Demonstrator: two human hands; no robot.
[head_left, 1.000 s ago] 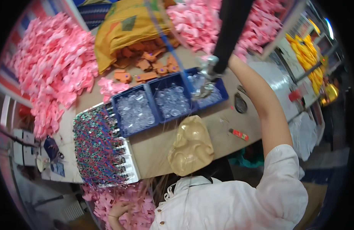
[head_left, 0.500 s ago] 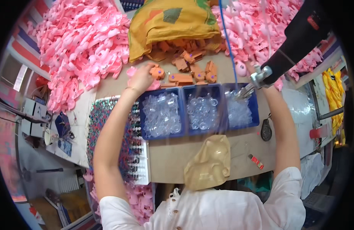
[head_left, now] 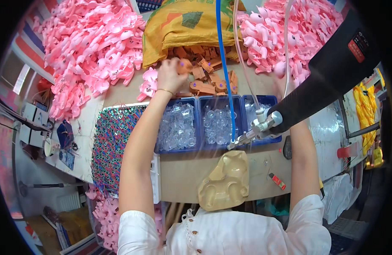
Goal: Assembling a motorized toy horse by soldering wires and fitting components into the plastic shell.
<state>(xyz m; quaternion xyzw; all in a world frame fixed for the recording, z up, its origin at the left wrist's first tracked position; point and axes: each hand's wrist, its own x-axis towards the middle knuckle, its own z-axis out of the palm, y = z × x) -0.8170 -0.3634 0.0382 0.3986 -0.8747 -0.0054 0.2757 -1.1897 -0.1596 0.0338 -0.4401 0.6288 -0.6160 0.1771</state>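
Observation:
My left hand [head_left: 172, 78] is closed on an orange-brown plastic part [head_left: 185, 66] with a purple dot, at the mouth of a yellow woven sack [head_left: 191, 29]. More orange-brown parts [head_left: 203, 87] spill from the sack beside it. Pink animal-shaped shells [head_left: 149, 80] lie just left of my wrist. My right hand [head_left: 284, 85] reaches to the far right, near a pink shell [head_left: 279, 69]. Its fingers are mostly hidden behind a clear hose and a black-bodied tool with a metal tip [head_left: 249, 135]. The tip hangs over the near edge of the blue bins.
Blue bins [head_left: 197, 127] of clear plastic pieces stand mid-table. A tan moulded form [head_left: 224, 182] lies at the near edge. Pink heaps [head_left: 94, 38] rise at both far sides. Small multicoloured parts on a white tray [head_left: 155, 178] sit left, a red-labelled item [head_left: 277, 181] right.
My left hand has moved right and farther away, with an orange-brown part in its fingers. The black tool's tip has swung nearer and to the left, its blue hose along with it.

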